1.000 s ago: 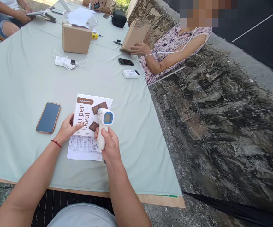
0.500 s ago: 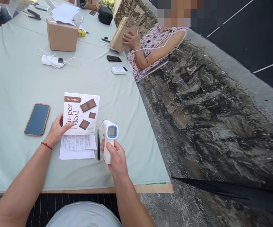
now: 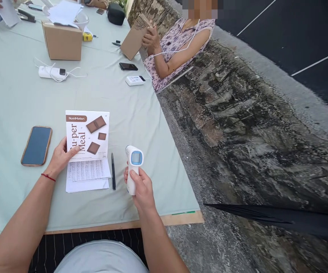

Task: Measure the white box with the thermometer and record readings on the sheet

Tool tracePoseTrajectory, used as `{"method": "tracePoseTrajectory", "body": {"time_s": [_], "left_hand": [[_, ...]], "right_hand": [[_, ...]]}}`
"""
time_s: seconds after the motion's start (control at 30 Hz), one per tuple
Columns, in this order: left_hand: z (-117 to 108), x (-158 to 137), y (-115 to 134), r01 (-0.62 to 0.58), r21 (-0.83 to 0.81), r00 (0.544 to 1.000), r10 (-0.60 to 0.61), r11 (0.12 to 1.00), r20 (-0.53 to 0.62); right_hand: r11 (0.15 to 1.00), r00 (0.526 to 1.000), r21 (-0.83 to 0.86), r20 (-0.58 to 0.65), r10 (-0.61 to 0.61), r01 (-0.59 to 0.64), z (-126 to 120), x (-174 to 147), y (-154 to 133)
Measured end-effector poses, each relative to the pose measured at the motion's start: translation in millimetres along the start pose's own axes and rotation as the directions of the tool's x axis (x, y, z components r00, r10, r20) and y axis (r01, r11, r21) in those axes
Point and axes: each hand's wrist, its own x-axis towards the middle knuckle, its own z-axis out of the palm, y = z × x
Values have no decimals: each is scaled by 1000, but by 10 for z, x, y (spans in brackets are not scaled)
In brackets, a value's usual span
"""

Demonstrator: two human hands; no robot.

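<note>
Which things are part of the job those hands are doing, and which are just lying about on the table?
Likely part of the job:
white thermometer gun, held in the right hand
NutriMotion pack, held in the left hand
perhaps the printed papers near the pack

Probably just lying about:
brown-edged phone
black pen
white device with a cord
cardboard box

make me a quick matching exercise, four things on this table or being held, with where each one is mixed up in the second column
1. white thermometer
2. NutriMotion pack
3. black pen
4. brown-edged phone

A. lying just right of the printed sheets
B. held in the left grip
C. lying left of the left grip
D. held in the right grip

Pairs: 1-D, 2-B, 3-A, 4-C
</note>
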Motion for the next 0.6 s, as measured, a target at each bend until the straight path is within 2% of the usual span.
{"method": "tracePoseTrajectory", "body": {"time_s": [0.1, 0.17, 0.23, 0.3, 0.37, 0.47, 0.53, 0.6], "left_hand": [[-26, 10, -14, 3, 67, 1000, -4, 998, 4], [-40, 15, -26, 13, 104, 1000, -12, 995, -13], [-45, 13, -38, 8, 103, 1000, -6, 995, -17], [-39, 6, -53, -12, 71, 1000, 12, 997, -7], [-28, -4, -71, -31, 32, 1000, 31, 999, 4], [-13, -13, -107, -61, -17, 998, 61, 998, 6], [-12, -4, -140, -104, -38, 994, 104, 994, -25], [-24, 21, -189, -170, -40, 983, 166, 985, -83]], "right_hand": [[988, 997, -150, -48, -53, 46, -58, 126, 104], [950, 987, -305, -114, -111, 71, -130, 253, 222], [870, 960, -487, -202, -194, 73, -236, 390, 365], [730, 926, -680, -231, -299, 66, -363, 509, 504], [595, 907, -800, -193, -373, 75, -490, 587, 608], [457, 887, -880, -105, -450, 128, -613, 617, 657], [386, 839, -907, -73, -539, 169, -614, 588, 627], [368, 786, -898, -40, -617, 243, -540, 539, 582]]}}
